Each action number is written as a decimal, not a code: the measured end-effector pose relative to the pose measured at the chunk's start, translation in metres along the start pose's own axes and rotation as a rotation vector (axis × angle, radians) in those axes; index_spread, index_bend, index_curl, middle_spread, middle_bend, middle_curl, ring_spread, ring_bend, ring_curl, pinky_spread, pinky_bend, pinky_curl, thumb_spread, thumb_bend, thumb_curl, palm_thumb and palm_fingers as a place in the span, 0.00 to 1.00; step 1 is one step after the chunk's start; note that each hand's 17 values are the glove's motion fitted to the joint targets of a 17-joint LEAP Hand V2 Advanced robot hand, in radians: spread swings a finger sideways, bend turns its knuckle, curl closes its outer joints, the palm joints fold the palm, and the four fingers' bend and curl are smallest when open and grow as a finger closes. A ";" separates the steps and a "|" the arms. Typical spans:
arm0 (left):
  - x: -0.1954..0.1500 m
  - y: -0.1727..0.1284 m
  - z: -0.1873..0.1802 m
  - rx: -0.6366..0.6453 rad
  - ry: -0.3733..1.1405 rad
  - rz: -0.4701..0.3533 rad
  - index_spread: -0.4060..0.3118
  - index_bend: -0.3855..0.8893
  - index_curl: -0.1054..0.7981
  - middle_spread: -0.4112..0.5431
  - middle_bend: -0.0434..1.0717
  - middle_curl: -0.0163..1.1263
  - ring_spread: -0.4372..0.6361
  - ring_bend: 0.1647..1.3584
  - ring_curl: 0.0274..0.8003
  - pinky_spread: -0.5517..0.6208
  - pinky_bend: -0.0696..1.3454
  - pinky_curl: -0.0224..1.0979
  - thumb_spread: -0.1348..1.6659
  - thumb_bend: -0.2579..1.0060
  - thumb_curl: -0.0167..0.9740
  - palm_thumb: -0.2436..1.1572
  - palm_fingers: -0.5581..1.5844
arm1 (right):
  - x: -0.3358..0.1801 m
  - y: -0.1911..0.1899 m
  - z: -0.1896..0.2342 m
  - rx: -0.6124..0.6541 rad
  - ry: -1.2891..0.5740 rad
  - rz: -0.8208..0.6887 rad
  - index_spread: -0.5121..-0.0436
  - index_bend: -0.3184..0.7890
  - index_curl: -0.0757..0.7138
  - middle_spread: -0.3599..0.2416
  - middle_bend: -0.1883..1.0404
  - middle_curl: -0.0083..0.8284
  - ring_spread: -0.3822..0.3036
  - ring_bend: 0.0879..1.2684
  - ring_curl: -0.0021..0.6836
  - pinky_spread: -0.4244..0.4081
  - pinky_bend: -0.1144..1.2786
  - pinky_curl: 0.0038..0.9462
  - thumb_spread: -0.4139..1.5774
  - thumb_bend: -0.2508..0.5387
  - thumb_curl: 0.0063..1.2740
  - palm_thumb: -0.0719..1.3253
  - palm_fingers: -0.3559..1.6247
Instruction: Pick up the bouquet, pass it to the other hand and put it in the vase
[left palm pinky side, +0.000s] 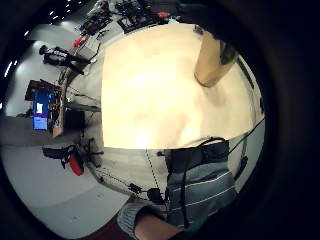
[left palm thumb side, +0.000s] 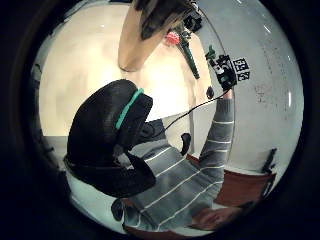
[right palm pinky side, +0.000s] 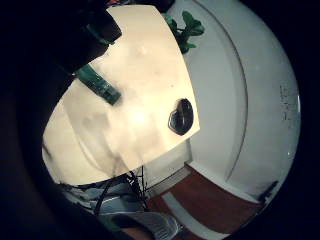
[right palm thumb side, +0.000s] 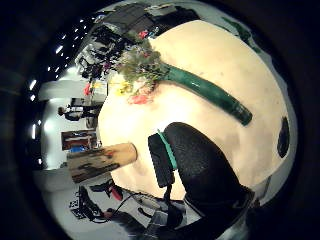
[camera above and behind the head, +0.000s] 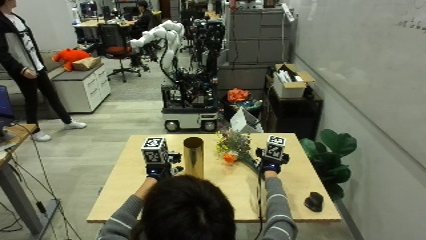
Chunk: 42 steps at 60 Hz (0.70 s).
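The bouquet of mixed flowers with a green wrapped stem (camera above and behind the head: 234, 146) lies on the pale wooden desk (camera above and behind the head: 120, 190) beside the tall golden cylinder vase (camera above and behind the head: 194, 157). The right hand (camera above and behind the head: 269, 164) hovers by the stem; I cannot tell how its fingers sit. The left hand (camera above and behind the head: 158, 170) waits empty, fingers loosely curled. Pickup comes next, I judge.

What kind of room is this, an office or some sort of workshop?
Probably a robotics lab inside an open office. A white robot arm rises over a wheeled cart crowded with equipment, desks and office chairs stand behind it, and a whiteboard lines the wall by the wooden table.
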<state>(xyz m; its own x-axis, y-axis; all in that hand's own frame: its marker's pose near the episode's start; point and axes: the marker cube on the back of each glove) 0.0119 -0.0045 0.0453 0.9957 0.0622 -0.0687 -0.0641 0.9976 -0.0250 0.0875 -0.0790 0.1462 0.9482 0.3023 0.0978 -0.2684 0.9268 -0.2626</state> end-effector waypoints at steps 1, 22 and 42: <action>0.002 0.003 -0.001 -0.004 -0.001 0.000 0.60 0.41 0.41 0.62 0.22 0.33 0.68 0.30 0.30 0.81 0.26 0.31 0.71 0.19 0.28 0.36 0.37 | 0.000 -0.008 0.003 0.092 0.016 0.030 0.42 0.34 0.17 0.72 0.39 0.45 0.68 0.53 0.49 0.77 0.64 0.38 0.80 0.29 0.19 0.31 0.30; 0.005 0.008 0.005 -0.034 -0.009 0.018 0.60 0.41 0.41 0.61 0.22 0.34 0.68 0.29 0.31 0.81 0.26 0.32 0.71 0.19 0.29 0.36 0.37 | 0.010 -0.061 0.076 0.073 -0.019 0.095 0.44 0.36 0.20 0.69 0.41 0.46 0.63 0.50 0.48 0.76 0.60 0.37 0.80 0.29 0.20 0.31 0.28; 0.001 0.010 0.011 -0.054 -0.009 0.009 0.60 0.41 0.41 0.61 0.22 0.35 0.68 0.29 0.32 0.81 0.26 0.32 0.71 0.19 0.29 0.36 0.37 | 0.014 -0.067 0.117 -0.063 -0.038 0.116 0.42 0.42 0.27 0.62 0.41 0.45 0.62 0.40 0.44 0.75 0.55 0.35 0.77 0.29 0.21 0.33 0.27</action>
<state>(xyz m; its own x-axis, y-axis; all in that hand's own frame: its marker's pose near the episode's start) 0.0132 0.0056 0.0555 0.9957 0.0712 -0.0599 -0.0758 0.9941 -0.0779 0.0990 -0.1110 0.2779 0.9039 0.4162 0.0991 -0.3638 0.8696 -0.3338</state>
